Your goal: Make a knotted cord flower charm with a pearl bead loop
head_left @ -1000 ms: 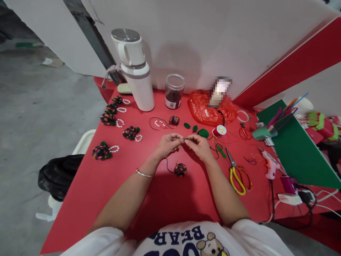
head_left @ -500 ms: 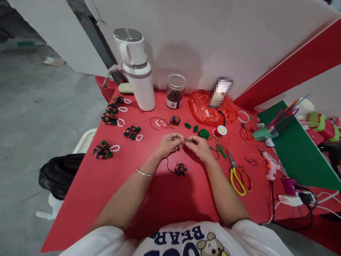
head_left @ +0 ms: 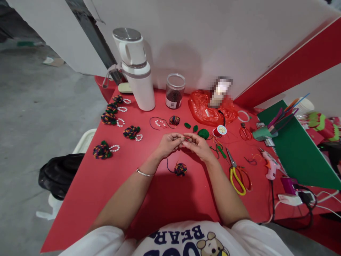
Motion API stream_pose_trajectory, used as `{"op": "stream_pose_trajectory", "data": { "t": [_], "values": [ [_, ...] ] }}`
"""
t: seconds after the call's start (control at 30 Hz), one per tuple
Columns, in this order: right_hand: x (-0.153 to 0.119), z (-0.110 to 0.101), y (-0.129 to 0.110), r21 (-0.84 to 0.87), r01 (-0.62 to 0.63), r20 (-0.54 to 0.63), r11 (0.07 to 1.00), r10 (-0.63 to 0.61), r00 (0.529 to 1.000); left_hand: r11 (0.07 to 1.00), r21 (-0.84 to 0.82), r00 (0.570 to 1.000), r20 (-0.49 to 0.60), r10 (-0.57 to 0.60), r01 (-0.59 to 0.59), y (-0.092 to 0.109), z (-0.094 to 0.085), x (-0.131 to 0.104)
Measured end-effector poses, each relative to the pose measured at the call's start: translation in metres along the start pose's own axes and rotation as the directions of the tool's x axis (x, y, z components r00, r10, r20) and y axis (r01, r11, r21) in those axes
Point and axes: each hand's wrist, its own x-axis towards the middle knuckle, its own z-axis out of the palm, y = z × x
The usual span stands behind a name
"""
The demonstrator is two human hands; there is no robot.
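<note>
Left hand [head_left: 170, 145] and right hand [head_left: 197, 145] are pinching a thin strand [head_left: 187, 138], fingertips almost meeting, while a multicoloured yarn bundle [head_left: 180, 169] is lying just below their pinch!

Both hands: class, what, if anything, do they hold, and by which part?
The left hand and right hand seem to pinch a thin strand, perhaps yarn, between their fingertips; it is mostly hidden, so which part is held cannot be told.

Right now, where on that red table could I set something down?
Bare red tabletop lies left of the silver bangle, below the leftmost multicoloured yarn flower; more lies between the forearms, below the multicoloured yarn bundle. It's crowded right of the right hand: yellow-handled metal scissors, pink glue gun.
</note>
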Motion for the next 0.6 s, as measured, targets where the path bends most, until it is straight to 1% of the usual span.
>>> {"op": "stream_pose_trajectory", "data": {
  "t": [0.1,0.17,0.23,0.3,0.6],
  "values": [
    [0.003,0.003,0.005,-0.109,0.096,-0.110,0.989,-0.108,0.988,0.999,0.028,1.000,-0.018,0.018,-0.018,0.002,0.002,-0.001],
    [0.005,0.003,0.009,-0.200,0.160,-0.191,0.967,-0.198,0.961,0.998,0.048,0.999,-0.026,0.032,-0.031,0.002,0.003,-0.002],
    [0.007,0.003,0.013,-0.270,0.208,-0.232,0.940,-0.273,0.933,0.997,0.066,0.999,-0.032,0.043,-0.041,0.002,0.005,-0.002],
    [0.007,0.002,0.016,-0.309,0.223,-0.239,0.925,-0.302,0.923,0.996,0.075,0.998,-0.043,0.049,-0.045,0.001,0.005,-0.002],
    [0.007,0.008,0.017,-0.388,0.228,-0.213,0.893,-0.328,0.920,0.991,0.121,0.994,-0.086,0.065,-0.055,-0.011,0.005,0.003]
  ]
}}
